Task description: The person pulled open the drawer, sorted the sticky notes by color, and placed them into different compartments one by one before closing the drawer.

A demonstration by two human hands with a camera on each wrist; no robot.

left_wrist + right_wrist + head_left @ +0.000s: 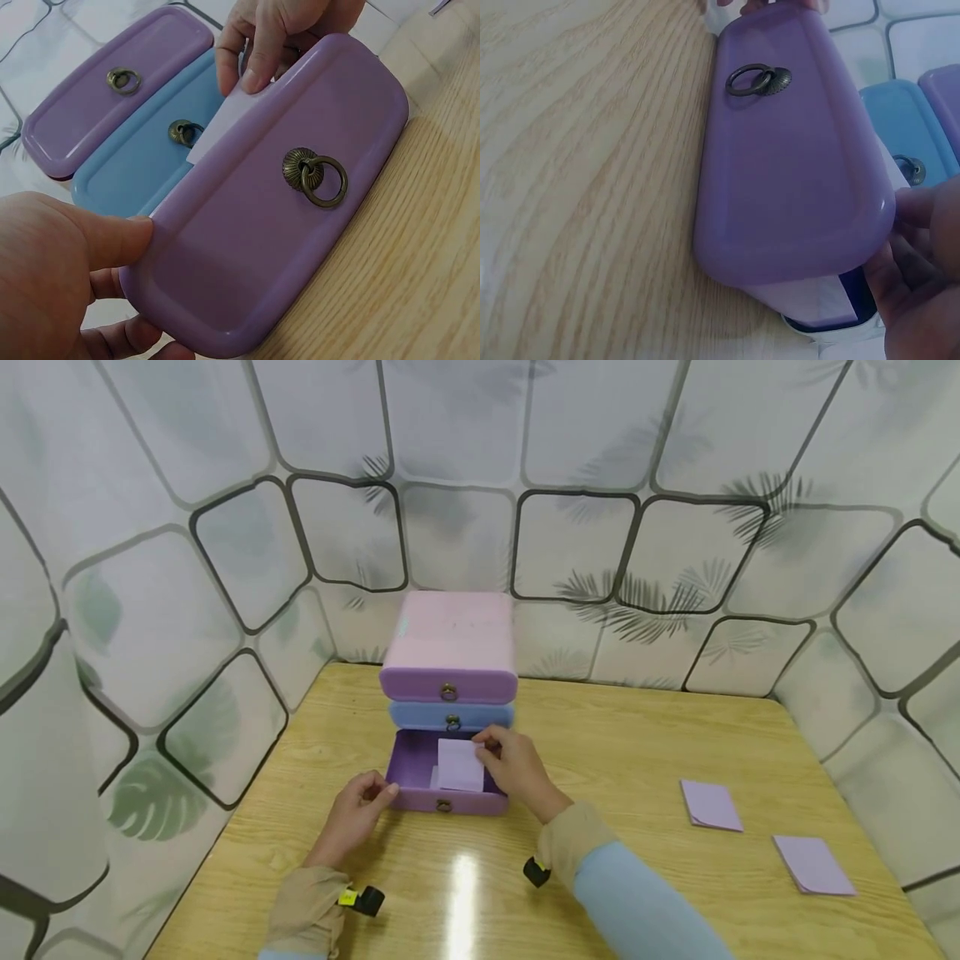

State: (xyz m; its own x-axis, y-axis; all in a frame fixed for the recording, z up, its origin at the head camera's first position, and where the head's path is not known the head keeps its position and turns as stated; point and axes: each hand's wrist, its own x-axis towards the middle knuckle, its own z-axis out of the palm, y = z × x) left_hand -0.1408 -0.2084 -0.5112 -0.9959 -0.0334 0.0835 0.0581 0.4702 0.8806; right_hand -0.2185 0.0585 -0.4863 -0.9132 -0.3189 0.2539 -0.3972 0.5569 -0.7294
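A small pink-topped chest (457, 631) has its purple bottom drawer (412, 800) pulled out. My left hand (356, 817) grips that drawer's front left corner; in the left wrist view the thumb lies at the top edge and the fingers curl round the side. A lilac paper pad (461, 766) stands tilted inside the drawer, its right edge pinched by my right hand (521, 770). Part of another pale paper (434, 779) shows behind it on the left. The drawer front hides the pad's lower part in the left wrist view (232, 124).
The blue middle drawer (420, 716) and purple top drawer (412, 683) are closed above. Two lilac pads, a nearer-in one (711, 805) and an outer one (813, 865), lie on the wooden table at the right. Patterned cloth walls (465, 539) rise round the table.
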